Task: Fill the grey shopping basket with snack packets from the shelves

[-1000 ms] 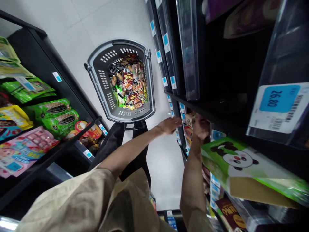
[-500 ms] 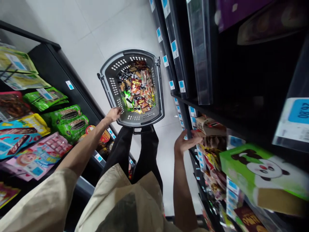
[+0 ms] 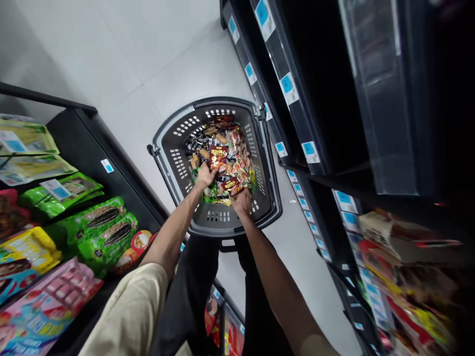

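A grey shopping basket (image 3: 202,220) with slotted walls holds a heap of small snack packets in black, cream, green and red. My left hand (image 3: 207,175) is inside it, fingers slightly apart, at the lower edge of a dark red snack packet (image 3: 218,154). I see nothing held in that hand. Also in the basket, my right hand (image 3: 242,201) has its fingers at the bottom edge of a second dark red snack packet (image 3: 232,185). They look closed on it, though the fingertips are partly hidden.
Black shelving (image 3: 111,148) on the left carries green seed bags (image 3: 107,227) and a pink candy pack (image 3: 63,296). On the right, tall shelves (image 3: 315,123) with blue price tags stand close to the basket. Pale floor tiles (image 3: 156,44) show beyond it.
My left hand has moved from the basket's rim area down into it. My right hand has left the right shelf and come into the basket. The basket appears lower and closer in view.
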Demonstrator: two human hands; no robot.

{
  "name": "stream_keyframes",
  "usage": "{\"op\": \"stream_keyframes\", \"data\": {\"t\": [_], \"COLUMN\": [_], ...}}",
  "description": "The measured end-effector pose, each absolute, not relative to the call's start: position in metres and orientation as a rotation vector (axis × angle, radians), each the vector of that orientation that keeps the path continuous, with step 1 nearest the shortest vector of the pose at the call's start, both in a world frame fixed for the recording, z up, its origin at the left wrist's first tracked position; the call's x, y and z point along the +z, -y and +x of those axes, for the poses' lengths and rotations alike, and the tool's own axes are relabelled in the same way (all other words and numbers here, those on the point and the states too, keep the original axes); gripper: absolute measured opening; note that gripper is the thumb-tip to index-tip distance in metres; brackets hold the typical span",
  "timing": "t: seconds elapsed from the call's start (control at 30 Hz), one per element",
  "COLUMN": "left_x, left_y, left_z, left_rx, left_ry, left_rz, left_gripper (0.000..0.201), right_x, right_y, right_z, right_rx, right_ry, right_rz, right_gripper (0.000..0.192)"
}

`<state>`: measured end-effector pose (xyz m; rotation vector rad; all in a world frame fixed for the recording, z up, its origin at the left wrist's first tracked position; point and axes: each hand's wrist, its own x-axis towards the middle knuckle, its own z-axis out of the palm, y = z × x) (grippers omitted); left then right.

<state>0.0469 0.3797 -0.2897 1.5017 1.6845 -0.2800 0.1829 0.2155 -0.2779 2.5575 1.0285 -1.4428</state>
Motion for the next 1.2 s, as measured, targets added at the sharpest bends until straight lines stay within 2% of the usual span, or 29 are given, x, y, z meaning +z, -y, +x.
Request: {"op": "stream_keyframes", "data": {"t": [0.1,0.17,0.27,0.33,0.53,0.73,0.83,0.97,1.2], "left_x": [-0.315,-0.320,-0.307,-0.287,-0.223,-0.225,-0.233,-0.234,-0.232], "left_y": [-0.380,-0.381,-0.387,-0.395,-0.455,-0.513,-0.518,-0.515,-0.528], "left_z": [0.053,0.053,0.046,0.042,0.057,0.111,0.127,0.124,0.108], "left_rx": [-0.165,-0.141,-0.206,-0.256,-0.171,-0.374,-0.538,-0.615,-0.812], "left_ry": [-1.772,-1.767,-1.684,-1.607,-1.418,-1.185,-1.261,-1.217,-1.168], "left_rz": [1.442,1.436,1.529,1.701,2.171,2.375,2.371,2.421,2.334], "left_gripper": [0.045,0.037,0.024,0.021,0.027,0.049,0.050,0.039,0.036], "right_x": [-0.301,-0.305,-0.298,-0.286,-0.257,-0.266,-0.266,-0.260,-0.262], "right_y": [-0.213,-0.209,-0.204,-0.203,-0.206,-0.207,-0.208,-0.209,-0.209], "right_z": [0.190,0.192,0.190,0.189,0.197,0.201,0.199,0.199,0.201], "right_rx": [-1.416,-1.497,-1.682,-1.806,-1.942,-1.928,-1.904,-1.910,-1.919], "right_ry": [-0.827,-0.841,-0.948,-1.008,-1.090,-1.110,-1.165,-1.227,-1.217], "right_rz": [2.607,2.544,2.378,2.291,2.306,2.289,2.197,2.137,2.152], "right_gripper": [0.062,0.048,0.020,0.011,0.031,0.039,0.034,0.023,0.021]}}
